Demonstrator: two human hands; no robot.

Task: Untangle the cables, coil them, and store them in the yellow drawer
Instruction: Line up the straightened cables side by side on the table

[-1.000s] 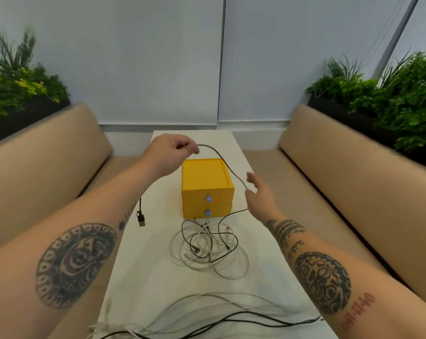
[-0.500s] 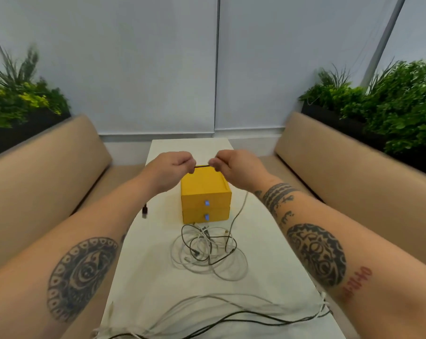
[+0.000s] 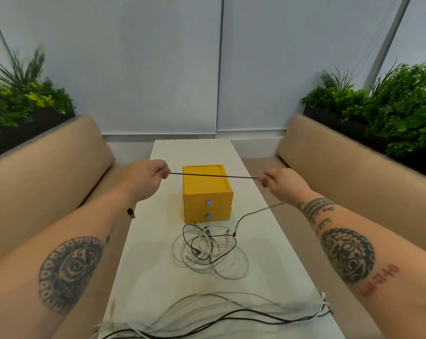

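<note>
Now: both hands are up over the white table point(image 3: 158, 277), well apart, each pinching the black cable point(image 3: 213, 175) between thumb and curled fingers. The left hand point(image 3: 146, 178) holds it near the free end, and a plug point(image 3: 130, 213) dangles below that wrist. The right hand point(image 3: 279, 182) holds it further along. The span between them is taut, long axis left to right, passing above the top of the yellow drawer unit point(image 3: 207, 189) (both drawers shut, fronts facing the person). From the right hand the rest of the black cable drops and runs nearward into the tangle point(image 3: 207, 250) of white and dark cables just in front of the unit. So the snagged part lies on the right hand's side, lower and nearer than both hands. My judgement: that hand draws it free while the left anchors. More loose cables point(image 3: 207, 311) lie along the near edge.
</note>
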